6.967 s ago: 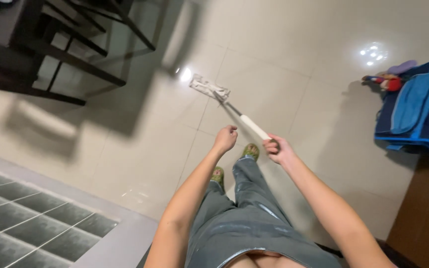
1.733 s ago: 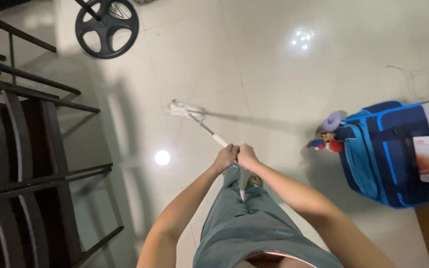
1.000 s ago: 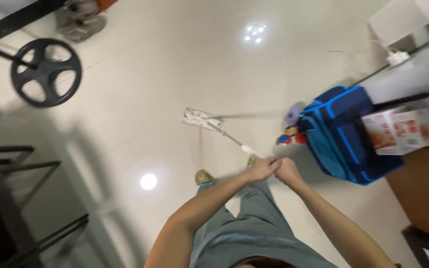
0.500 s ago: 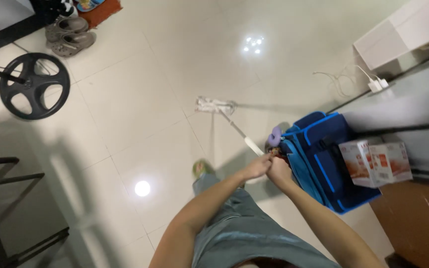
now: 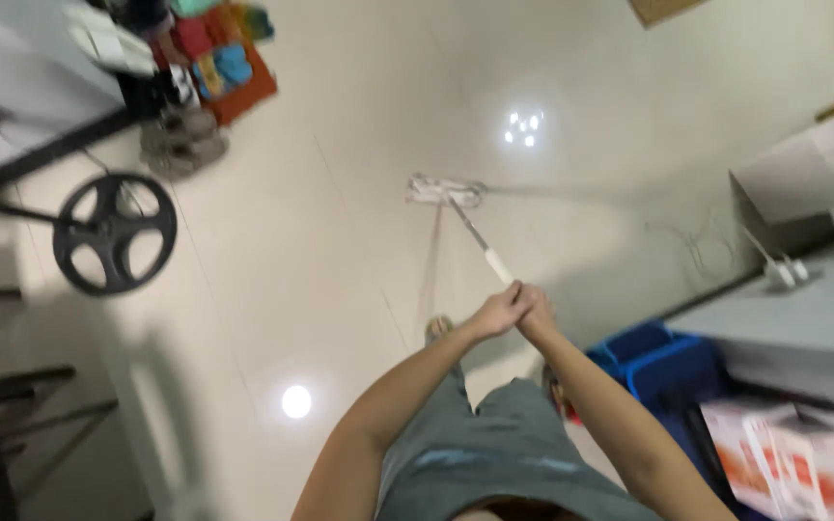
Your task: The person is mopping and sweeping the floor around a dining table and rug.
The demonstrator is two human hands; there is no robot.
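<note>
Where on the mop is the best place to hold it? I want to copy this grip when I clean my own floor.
Grip the mop at the upper end of its handle, above the white sleeve, coming from behind. The shaft slants from the flat head on the tiled floor back to the body, where the left hand and right hand close together.

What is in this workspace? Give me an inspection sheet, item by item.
Surface: glossy cream tiled floor, with bright lamp reflections.
Job's things: flat mop, its head on the floor ahead and its handle slanting back to the hands.
Clutter: black wheel-shaped base; pair of grey shoes; colourful items on an orange mat; blue bag; red and white cartons.
Grippers: left hand and right hand both closed around the mop handle, touching each other.
Cables: white cord and power strip at right.
Surroundings: dark furniture frame at left; grey cabinet top at right.
</note>
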